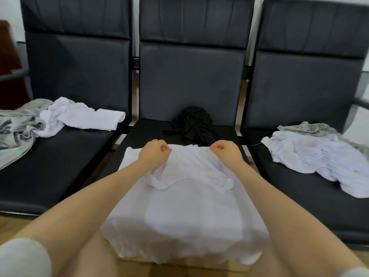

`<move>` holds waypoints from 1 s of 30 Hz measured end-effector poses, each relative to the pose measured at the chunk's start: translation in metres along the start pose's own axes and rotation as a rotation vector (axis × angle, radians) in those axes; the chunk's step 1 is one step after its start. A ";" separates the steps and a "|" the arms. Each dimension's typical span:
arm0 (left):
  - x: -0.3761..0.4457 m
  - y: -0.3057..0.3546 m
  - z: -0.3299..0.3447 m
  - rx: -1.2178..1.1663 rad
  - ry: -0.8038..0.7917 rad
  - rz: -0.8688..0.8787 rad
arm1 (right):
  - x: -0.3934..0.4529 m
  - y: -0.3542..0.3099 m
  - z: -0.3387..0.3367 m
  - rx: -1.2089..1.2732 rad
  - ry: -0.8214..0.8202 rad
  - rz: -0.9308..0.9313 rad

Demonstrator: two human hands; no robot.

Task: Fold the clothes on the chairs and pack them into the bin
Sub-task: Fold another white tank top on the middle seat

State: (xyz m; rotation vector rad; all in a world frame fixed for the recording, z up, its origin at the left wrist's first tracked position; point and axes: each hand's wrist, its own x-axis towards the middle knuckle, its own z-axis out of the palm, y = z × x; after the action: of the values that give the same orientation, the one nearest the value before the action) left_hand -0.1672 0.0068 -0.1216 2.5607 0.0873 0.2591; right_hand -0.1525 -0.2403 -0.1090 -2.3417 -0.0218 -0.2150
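Left hand (pixel 152 151): fingers curled tight, pinching a far edge of the white garment (pixel 191 198) on its left side.
Right hand (pixel 225 151): fingers curled the same way, gripping the matching far edge on the right, level with the left hand.
Why this hold: both hands take the edge well apart from each other, which looks like a grip for drawing the cloth flat or turning one end over in a fold; the fabric bunches into ridges just nearer than the hands.
White garment: spread over the middle chair seat (pixel 147 128), its near end hanging past the seat's front edge toward the person.
Beyond the hands: a crumpled black garment (pixel 192 124) lies near the backrest, just beyond the held edge but apart from it.
Left of the hands: a loose white shirt (pixel 83 116) and a grey garment (pixel 18 124) lie on the neighbouring seat, unfolded.
Right of the hands: another white garment (pixel 313 154) over a grey one (pixel 305 127), also unfolded.
Room: bare seat shows either side of the spread cloth; the black garment limits room for pushing the fold away.
Bin: not clearly seen; a pale box edge under the hanging cloth may be it.
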 end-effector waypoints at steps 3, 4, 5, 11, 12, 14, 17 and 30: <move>0.008 0.007 0.007 0.066 -0.044 -0.091 | 0.007 -0.004 0.013 -0.099 -0.084 -0.065; 0.010 0.009 0.009 0.072 -0.048 -0.126 | 0.008 -0.005 0.017 -0.113 -0.112 -0.075; 0.011 0.010 0.010 0.069 -0.046 -0.148 | 0.010 -0.005 0.022 -0.129 -0.129 -0.074; 0.016 0.011 0.014 -0.115 -0.038 -0.193 | 0.019 -0.018 0.036 -0.171 -0.114 0.106; 0.016 0.010 0.012 -0.152 -0.017 -0.190 | 0.019 -0.022 0.039 -0.178 -0.116 0.123; 0.015 0.006 0.009 -0.187 0.017 -0.183 | 0.021 -0.028 0.046 -0.164 -0.122 0.154; 0.014 -0.004 0.005 -0.163 0.053 -0.186 | 0.024 -0.027 0.049 -0.032 -0.058 0.208; 0.037 -0.032 0.004 0.276 -0.113 -0.014 | 0.027 0.024 0.018 -0.398 -0.036 0.006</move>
State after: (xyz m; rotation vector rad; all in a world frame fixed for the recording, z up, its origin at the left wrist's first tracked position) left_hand -0.1300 0.0360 -0.1361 2.8422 0.1049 0.1020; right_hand -0.1218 -0.2463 -0.1342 -2.7415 0.0123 -0.1876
